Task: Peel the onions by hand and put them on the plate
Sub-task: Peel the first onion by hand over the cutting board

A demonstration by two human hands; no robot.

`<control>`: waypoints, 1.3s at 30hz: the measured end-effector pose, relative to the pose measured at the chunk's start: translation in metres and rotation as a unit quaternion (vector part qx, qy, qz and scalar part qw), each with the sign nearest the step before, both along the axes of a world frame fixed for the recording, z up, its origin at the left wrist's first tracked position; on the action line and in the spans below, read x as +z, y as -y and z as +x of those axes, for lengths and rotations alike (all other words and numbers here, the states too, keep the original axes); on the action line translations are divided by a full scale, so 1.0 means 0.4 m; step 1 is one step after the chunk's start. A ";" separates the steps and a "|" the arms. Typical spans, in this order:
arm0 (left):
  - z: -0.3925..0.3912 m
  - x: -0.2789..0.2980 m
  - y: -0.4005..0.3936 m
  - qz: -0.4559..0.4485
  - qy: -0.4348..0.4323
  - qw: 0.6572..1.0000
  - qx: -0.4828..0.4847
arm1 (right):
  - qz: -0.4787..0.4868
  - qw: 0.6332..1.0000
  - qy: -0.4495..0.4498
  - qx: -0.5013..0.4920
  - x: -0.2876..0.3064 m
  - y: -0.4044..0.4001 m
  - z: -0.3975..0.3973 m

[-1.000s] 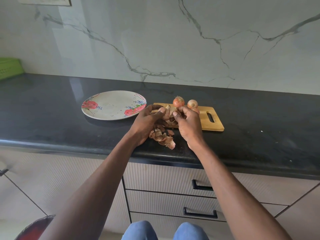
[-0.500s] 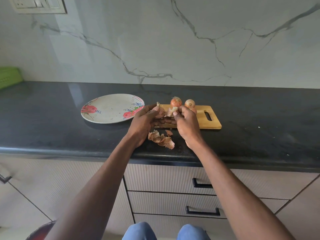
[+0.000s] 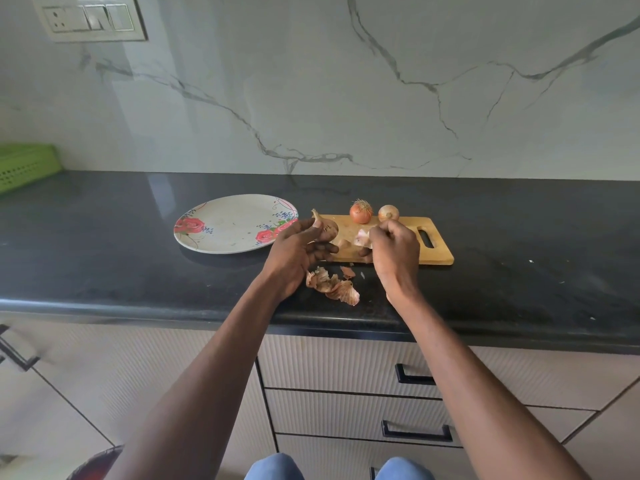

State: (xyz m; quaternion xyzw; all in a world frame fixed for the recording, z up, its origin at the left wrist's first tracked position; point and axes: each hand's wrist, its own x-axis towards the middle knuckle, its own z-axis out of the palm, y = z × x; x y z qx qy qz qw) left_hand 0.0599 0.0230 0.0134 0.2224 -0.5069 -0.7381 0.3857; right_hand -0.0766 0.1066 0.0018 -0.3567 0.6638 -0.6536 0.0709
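My left hand grips a brown onion at the left end of the wooden cutting board. To its right, my right hand pinches a torn piece of onion skin above the board. Two unpeeled onions stand at the board's far edge, a reddish one and a paler one. The flowered plate lies left of the board with nothing on it. Loose skins are heaped on the counter between my wrists.
The black counter runs wide to the right, with its front edge just below the skins. A green basket sits at the far left against the marble wall. Drawers with black handles are below.
My hands, which were together on the onion, have pulled apart. The right hand has come away to the right with a strip of skin; the left hand still holds the onion.
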 end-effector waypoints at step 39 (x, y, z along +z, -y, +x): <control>0.001 -0.012 0.005 0.002 -0.036 0.999 -0.029 | -0.027 0.973 -0.215 0.084 -0.003 -0.001 0.012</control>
